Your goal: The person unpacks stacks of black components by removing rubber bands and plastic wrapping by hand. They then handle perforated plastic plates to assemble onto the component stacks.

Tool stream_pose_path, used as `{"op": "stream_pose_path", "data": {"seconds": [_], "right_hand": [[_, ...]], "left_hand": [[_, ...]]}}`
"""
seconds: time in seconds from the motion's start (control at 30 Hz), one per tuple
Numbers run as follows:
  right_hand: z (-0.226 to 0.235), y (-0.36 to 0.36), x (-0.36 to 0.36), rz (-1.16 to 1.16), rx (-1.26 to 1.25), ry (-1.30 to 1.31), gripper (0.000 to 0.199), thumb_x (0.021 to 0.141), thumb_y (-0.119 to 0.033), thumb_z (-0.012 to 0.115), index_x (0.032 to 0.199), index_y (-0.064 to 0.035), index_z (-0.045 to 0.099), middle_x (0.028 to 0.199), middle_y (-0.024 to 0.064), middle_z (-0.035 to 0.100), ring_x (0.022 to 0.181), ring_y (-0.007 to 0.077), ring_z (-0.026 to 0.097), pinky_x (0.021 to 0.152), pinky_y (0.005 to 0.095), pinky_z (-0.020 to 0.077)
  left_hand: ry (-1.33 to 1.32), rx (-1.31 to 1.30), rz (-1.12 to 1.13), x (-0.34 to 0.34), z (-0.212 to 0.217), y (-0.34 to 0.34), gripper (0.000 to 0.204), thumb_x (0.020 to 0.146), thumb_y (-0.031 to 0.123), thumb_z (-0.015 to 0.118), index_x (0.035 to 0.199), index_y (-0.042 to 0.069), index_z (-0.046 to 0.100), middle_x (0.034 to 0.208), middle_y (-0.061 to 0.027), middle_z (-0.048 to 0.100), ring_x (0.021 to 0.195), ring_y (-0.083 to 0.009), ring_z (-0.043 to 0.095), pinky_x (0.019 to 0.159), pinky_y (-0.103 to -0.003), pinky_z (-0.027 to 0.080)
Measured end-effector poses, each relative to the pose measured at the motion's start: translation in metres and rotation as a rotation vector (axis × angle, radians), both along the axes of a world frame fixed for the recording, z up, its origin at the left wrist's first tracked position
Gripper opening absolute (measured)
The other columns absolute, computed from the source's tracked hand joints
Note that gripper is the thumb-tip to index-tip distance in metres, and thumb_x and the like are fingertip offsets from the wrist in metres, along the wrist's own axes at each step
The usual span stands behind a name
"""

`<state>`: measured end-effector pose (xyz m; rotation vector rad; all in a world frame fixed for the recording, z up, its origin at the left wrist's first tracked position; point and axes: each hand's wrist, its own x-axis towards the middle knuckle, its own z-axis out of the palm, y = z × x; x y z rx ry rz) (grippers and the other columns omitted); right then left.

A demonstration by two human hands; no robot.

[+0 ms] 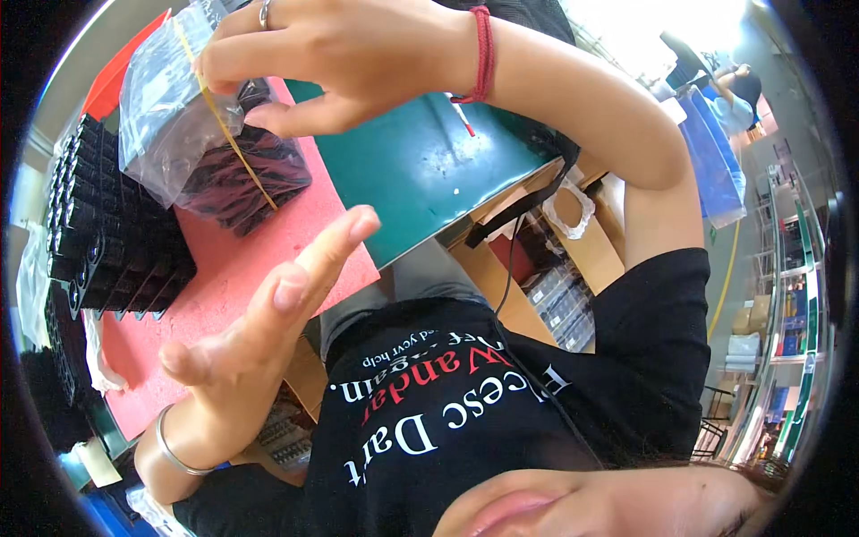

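Green bench [385,192] extends beyond and to the right of the two hands, and a pink sheet [224,282] lies over its left portion. Far to the right of the hands stand shelves [792,295] loaded with goods.

Under the right hand [335,54], on the pink sheet, there is a clear bag [159,121], which contains many dark pieces [259,183]; they are too crowded to count. To the left of both hands is a tall stack of black trays [112,219], whose cells are rounded. Below the bench edge, to the right of the left hand [242,345], a cardboard box [512,309] holds transparent packs [562,309].

Thumb and forefinger of the right hand are spread apart and bent over the bag; they seem to touch it, but I cannot tell if they grip. The left hand is wide, with fingers stretched out and nothing held, near the bag but apart from it.

The bag has its long axis slanting: its loose film end points away from the person and leftward, while its filled end points to the space between the hands. A yellow strip [234,143] crosses it along a similar slant.
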<state>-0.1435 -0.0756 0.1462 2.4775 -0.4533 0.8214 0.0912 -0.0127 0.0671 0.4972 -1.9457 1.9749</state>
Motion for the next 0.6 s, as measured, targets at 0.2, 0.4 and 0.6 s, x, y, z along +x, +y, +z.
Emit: {"op": "stream_pose_path", "data": {"seconds": [0.2, 0.4, 0.6], "right_hand": [[-0.018, 0.014, 0.005, 0.117, -0.148, -0.091, 0.022, 0.074, -0.026, 0.066, 0.093, -0.0172, 0.057, 0.092, -0.0009, 0.062, 0.088, 0.0213, 0.062, 0.076, 0.0369, 0.0494], [-0.042, 0.039, 0.007, 0.141, -0.082, -0.059, 0.017, 0.070, -0.025, 0.067, 0.081, -0.0155, 0.059, 0.090, -0.0023, 0.058, 0.094, 0.0178, 0.057, 0.084, 0.0365, 0.0446], [-0.047, 0.044, 0.008, 0.122, -0.067, -0.048, 0.013, 0.069, -0.023, 0.067, 0.076, -0.0157, 0.059, 0.088, -0.0032, 0.058, 0.096, 0.0172, 0.056, 0.088, 0.0381, 0.0438]], "left_hand": [[0.615, 2.218, -1.248, 0.006, -0.010, 0.023, 0.054, 0.071, 0.015, 0.070, 0.123, 0.012, 0.055, 0.125, -0.0209, 0.047, 0.115, -0.0328, 0.048, 0.096, -0.043, 0.041], [1.647, 2.747, -2.056, -0.005, -0.034, 0.032, 0.069, 0.077, 0.007, 0.064, 0.139, 0.021, 0.035, 0.094, 0.0034, 0.045, 0.087, -0.0130, 0.043, 0.080, -0.031, 0.041], [1.628, 2.791, -2.387, -0.024, -0.050, 0.029, 0.069, 0.084, 0.008, 0.066, 0.145, 0.018, 0.036, 0.084, 0.0096, 0.046, 0.080, -0.0079, 0.041, 0.070, -0.024, 0.039]]}}
